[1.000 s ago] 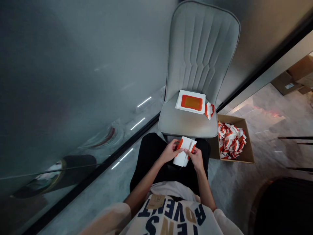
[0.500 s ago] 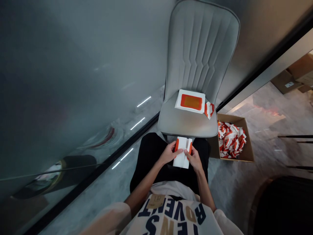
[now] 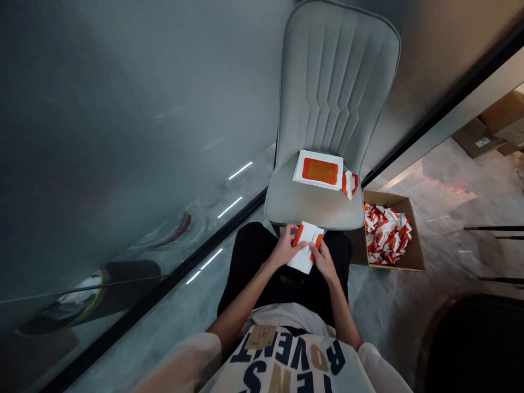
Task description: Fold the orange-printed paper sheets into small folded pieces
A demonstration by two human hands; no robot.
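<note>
Paper [image 3: 303, 252] held in both hands over lap

L hand [image 3: 284, 246] & R hand [image 3: 323, 261] are kept on paper, w/ fingers [image 3: 314, 252] of both clamped on its orange-edged sides. Paper is held above black trousers [image 3: 254, 245], just short of chair seat [image 3: 303, 210]. Sheet [image 3: 320, 171] w/ orange rectangle is laid on seat, small folded piece [image 3: 349, 184] touching its corner. Cardboard box [image 3: 388, 199] is set on floor by chair, filled w/ red-&-white folded pieces [image 3: 387, 233].
</note>
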